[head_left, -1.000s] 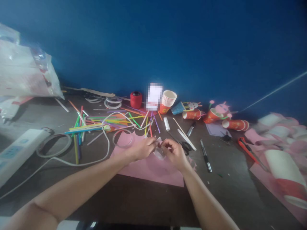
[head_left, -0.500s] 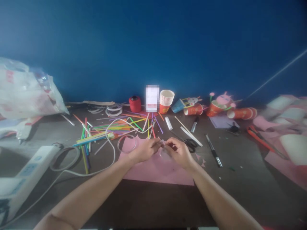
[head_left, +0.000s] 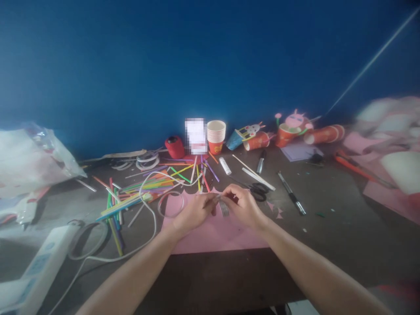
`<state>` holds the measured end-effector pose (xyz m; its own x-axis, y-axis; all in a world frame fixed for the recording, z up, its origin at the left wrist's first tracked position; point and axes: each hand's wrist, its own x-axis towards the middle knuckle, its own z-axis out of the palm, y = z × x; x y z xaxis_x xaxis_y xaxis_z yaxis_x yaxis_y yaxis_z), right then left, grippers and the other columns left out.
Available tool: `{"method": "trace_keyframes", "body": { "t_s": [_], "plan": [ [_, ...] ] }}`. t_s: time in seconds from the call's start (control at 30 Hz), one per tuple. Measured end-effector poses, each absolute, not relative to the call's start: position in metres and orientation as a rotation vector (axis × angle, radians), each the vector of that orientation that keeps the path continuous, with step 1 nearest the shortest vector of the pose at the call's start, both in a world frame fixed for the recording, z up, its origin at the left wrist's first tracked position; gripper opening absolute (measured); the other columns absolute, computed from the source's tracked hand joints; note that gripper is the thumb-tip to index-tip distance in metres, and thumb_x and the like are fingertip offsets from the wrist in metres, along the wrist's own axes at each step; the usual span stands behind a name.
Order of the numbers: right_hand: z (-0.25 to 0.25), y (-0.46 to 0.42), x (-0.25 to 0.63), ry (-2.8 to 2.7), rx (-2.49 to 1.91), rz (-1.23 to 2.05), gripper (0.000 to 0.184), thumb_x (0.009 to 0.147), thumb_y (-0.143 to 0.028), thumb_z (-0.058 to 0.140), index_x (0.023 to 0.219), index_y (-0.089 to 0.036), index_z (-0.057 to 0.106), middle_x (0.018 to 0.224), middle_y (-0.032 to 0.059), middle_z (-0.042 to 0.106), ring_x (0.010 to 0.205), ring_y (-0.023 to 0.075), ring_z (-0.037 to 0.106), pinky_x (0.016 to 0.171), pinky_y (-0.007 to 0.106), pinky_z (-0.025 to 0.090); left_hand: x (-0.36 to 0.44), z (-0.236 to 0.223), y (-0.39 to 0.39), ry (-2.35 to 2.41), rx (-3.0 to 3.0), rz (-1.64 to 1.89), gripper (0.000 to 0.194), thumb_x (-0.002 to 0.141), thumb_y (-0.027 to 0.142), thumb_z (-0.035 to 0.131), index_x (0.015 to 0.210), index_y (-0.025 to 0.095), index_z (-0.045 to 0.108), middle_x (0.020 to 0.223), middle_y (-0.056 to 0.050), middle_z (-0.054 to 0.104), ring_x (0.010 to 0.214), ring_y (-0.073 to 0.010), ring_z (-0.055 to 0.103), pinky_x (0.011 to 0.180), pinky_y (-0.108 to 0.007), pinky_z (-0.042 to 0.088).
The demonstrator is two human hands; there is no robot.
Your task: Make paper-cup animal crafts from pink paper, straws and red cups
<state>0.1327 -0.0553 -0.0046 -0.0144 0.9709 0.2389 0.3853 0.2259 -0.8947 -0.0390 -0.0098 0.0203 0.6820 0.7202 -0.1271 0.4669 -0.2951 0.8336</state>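
My left hand (head_left: 196, 211) and my right hand (head_left: 243, 206) meet over a sheet of pink paper (head_left: 215, 238), fingertips pinched close together. Between them is a small translucent greyish strip (head_left: 224, 209), hanging below the fingers. Both hands appear to grip it, though its upper end is hidden by the fingertips and its exact kind is unclear. The paper's far edge is cut in scallops. Black-handled scissors (head_left: 260, 191) lie just beyond my right hand, with small pink scraps (head_left: 278, 213) beside them.
Coloured sticks (head_left: 144, 188) and a white cable (head_left: 155, 214) spread leftward, near a power strip (head_left: 49, 262) and glue gun (head_left: 28, 214). Stacked paper cups (head_left: 216, 135) stand behind. A glue stick (head_left: 225, 166), craft knife (head_left: 291, 192) and red-handled tool (head_left: 356, 168) lie rightward.
The view has tilted and shifted slightly. The greyish strip has turned and now hangs straighter beneath the fingers, while my hands stay close together over the pink paper.
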Motion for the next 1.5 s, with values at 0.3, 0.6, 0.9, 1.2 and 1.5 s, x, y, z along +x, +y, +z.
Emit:
{"method": "trace_keyframes", "body": {
  "t_s": [0.3, 0.6, 0.9, 1.2, 1.5],
  "plan": [
    [-0.01, -0.057, 0.129, -1.512, -1.392, 0.807, 0.013, 0.082, -0.028, 0.057, 0.071, -0.02, 0.057, 0.064, -0.0027, 0.058, 0.057, 0.0115, 0.05, 0.053, 0.022, 0.038, -0.038, 0.022, -0.013, 0.949, 1.995, 0.301, 0.028, 0.088, 0.026, 0.039, 0.068, 0.016, 0.055, 0.063, 0.0, 0.058, 0.059, -0.0109, 0.051, 0.059, -0.022, 0.037],
    [-0.006, -0.057, 0.13, -1.511, -1.417, 0.827, 0.011, 0.08, -0.025, 0.059, 0.07, -0.02, 0.058, 0.063, -0.0028, 0.06, 0.056, 0.0107, 0.051, 0.052, 0.021, 0.038, -0.04, 0.016, -0.011, 0.93, 1.977, 0.263, 0.034, 0.089, 0.031, 0.038, 0.065, 0.015, 0.056, 0.065, -0.001, 0.058, 0.06, -0.0109, 0.052, 0.059, -0.022, 0.038],
    [0.001, -0.06, 0.132, -1.602, -1.426, 0.767, 0.01, 0.08, -0.024, 0.058, 0.072, -0.02, 0.061, 0.061, -0.0028, 0.059, 0.053, 0.0097, 0.051, 0.05, 0.02, 0.034, -0.041, 0.015, -0.008, 0.946, 1.964, 0.243, 0.041, 0.091, 0.04, 0.035, 0.064, 0.016, 0.055, 0.064, 0.0, 0.059, 0.058, -0.0106, 0.052, 0.06, -0.022, 0.039],
    [0.004, -0.061, 0.133, -1.651, -1.415, 0.791, 0.011, 0.083, -0.025, 0.056, 0.075, -0.02, 0.061, 0.066, -0.0024, 0.062, 0.057, 0.0095, 0.054, 0.053, 0.02, 0.036, -0.041, 0.02, -0.006, 0.898, 1.949, 0.231, 0.041, 0.092, 0.035, 0.033, 0.065, 0.015, 0.057, 0.061, 0.0, 0.057, 0.056, -0.0099, 0.05, 0.061, -0.021, 0.039],
    [0.007, -0.062, 0.132, -1.681, -1.448, 0.724, 0.012, 0.082, -0.026, 0.057, 0.073, -0.019, 0.06, 0.064, -0.0023, 0.06, 0.055, 0.0093, 0.051, 0.051, 0.02, 0.034, -0.043, 0.016, -0.005, 0.895, 2.03, 0.204, 0.036, 0.091, 0.036, 0.037, 0.068, 0.016, 0.056, 0.064, 0.001, 0.058, 0.061, -0.0109, 0.053, 0.061, -0.022, 0.039]
  ]
}}
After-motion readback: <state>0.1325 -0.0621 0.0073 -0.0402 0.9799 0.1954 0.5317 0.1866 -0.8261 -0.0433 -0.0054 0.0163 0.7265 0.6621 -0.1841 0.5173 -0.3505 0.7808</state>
